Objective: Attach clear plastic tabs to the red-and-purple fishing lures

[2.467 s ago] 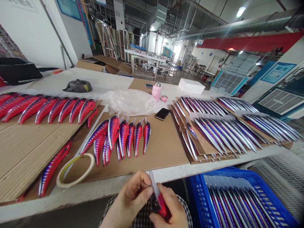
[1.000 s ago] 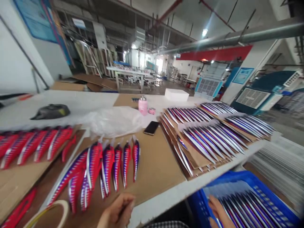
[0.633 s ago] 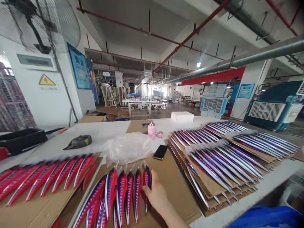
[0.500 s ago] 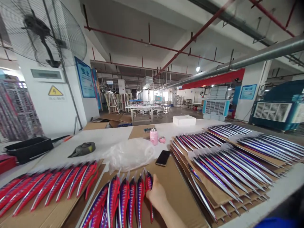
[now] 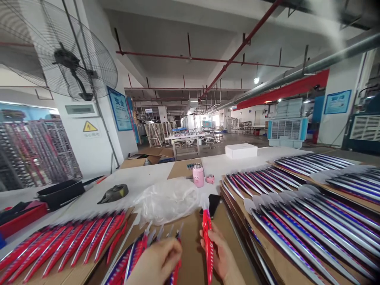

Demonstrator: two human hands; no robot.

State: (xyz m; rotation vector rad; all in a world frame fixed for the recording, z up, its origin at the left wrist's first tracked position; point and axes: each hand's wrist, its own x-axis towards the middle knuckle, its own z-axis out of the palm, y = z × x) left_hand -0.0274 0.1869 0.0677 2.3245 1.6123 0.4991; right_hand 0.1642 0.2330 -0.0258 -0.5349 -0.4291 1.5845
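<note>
**Item 1, right hand** (image 5: pixel 221 253): raised above a brown cardboard sheet (image 5: pixel 191 241), pinching a red-and-purple fishing lure (image 5: pixel 208 245) upright between thumb and fingers. A translucent white tab (image 5: pixel 204 202) stands at the lure's top end, in front of a black phone (image 5: pixel 215 204).

**Item 2, left hand** (image 5: pixel 157 263): fingers curled together, just right of a batch of striped lures (image 5: pixel 133 257) on the same sheet. Whether it pinches anything cannot be told.

**Item 3, current handling:** one lure is lifted clear of the sheet and held up in the right hand.

**Item 4, nearby stock:** a row of red lures (image 5: pixel 74 241) lies on cardboard to the left. Silver-bellied purple lures (image 5: pixel 297 225) lie in rows on stacked cardboard sheets to the right, with white tabs at their ends.

**Item 5, table goods:** a crumpled plastic bag (image 5: pixel 168 202), a pink flask (image 5: pixel 198 175) and a dark moulded piece (image 5: pixel 114 194) stand on a white table (image 5: pixel 142 186).

**Item 6, markings:** a yellow triangular warning sign (image 5: pixel 90 126) and a blue wall poster (image 5: pixel 119 109) carry Chinese characters, too small to read with confidence. No brand shows on the lures, the flask or a white box (image 5: pixel 241 151).
</note>
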